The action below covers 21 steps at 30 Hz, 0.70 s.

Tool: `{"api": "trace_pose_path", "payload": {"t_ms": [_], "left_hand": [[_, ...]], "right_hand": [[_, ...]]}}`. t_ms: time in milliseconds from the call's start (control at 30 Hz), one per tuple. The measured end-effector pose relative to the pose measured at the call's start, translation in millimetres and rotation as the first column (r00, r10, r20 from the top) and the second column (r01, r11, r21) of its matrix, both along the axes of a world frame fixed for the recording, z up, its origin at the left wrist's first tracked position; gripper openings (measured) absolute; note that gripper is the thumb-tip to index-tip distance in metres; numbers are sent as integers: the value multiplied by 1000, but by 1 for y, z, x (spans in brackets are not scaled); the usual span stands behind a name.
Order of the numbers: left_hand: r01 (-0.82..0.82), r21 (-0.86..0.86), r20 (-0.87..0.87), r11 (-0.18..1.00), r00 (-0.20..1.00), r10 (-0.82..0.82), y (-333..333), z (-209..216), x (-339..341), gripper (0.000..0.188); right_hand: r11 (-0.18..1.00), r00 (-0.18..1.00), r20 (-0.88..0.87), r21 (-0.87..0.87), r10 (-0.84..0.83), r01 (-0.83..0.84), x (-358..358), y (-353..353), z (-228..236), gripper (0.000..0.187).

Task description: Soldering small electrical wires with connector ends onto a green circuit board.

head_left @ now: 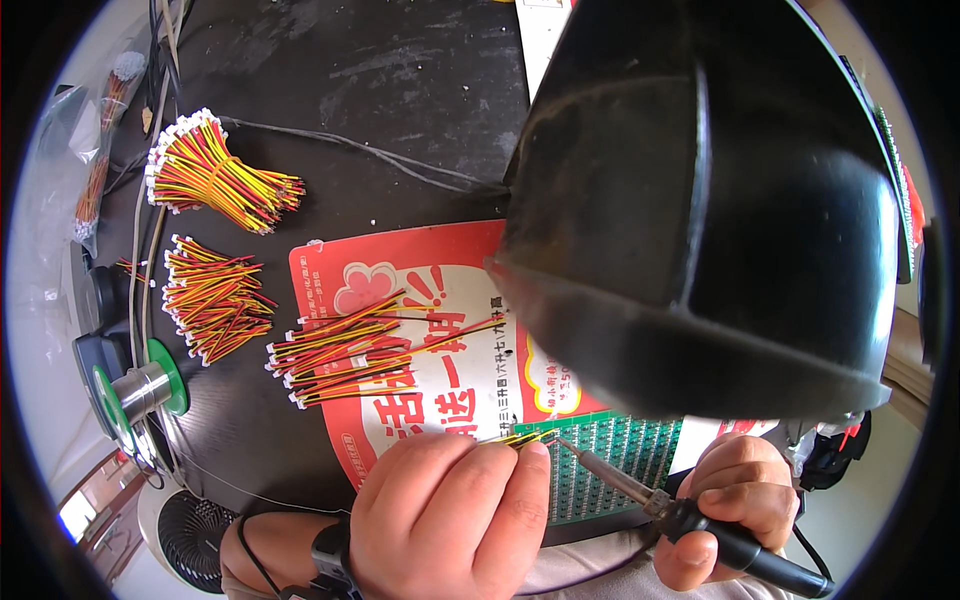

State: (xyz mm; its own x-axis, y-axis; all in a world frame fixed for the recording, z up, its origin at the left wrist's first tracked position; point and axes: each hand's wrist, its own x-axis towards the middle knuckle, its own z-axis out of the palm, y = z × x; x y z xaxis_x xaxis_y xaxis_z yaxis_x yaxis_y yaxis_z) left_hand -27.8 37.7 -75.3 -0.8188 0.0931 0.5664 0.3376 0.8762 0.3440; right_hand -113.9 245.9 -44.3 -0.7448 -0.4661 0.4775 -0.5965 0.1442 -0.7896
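Soldering, apparently; left hand (450, 515) pinches wires (516, 438) at upper-left of circuit board (640, 455); right hand (735, 490) grips soldering iron (655, 503); next move needs steadiness.

Large red Chinese characters (456, 378) are printed across the red-and-cream sheet (440, 247); a row of smaller black characters (502, 384) is set beside them; small lettering is carried by a yellow-edged badge (546, 376).

The table (420, 80) has a black top, scuffed with pale marks toward its far side. Left of the table is a pale wall (42, 400); beyond the table's near left corner, a window (76, 514) glows brightly near brown framing (112, 532). Right of the table, a brown strip (908, 372) borders paler surfaces.
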Motion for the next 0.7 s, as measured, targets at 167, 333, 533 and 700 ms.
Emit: {"api": "trace_pose_path", "payload": {"t_ms": [167, 333, 533, 700], "left_hand": [[27, -2, -54, 1000, 998, -27, -4, -7, 2, 10], [78, -31, -67, 997, 995, -80, -8, -7, 0, 10], [47, -44, -55, 998, 997, -50, -6, -7, 2, 10], [18, -24, -69, 1000, 997, -20, -2, -5, 0, 9]], "right_hand": [[999, 999, -40, 37, 1, 1, -3, -2, -3, 42], [996, 995, -77, 56, -64, 68, -1, -1, -2, 44], [998, 995, -93, 46, -46, 50, -3, -3, -4, 44], [1000, 998, -54, -3, 18, -18, -3, -4, -3, 41]]}}
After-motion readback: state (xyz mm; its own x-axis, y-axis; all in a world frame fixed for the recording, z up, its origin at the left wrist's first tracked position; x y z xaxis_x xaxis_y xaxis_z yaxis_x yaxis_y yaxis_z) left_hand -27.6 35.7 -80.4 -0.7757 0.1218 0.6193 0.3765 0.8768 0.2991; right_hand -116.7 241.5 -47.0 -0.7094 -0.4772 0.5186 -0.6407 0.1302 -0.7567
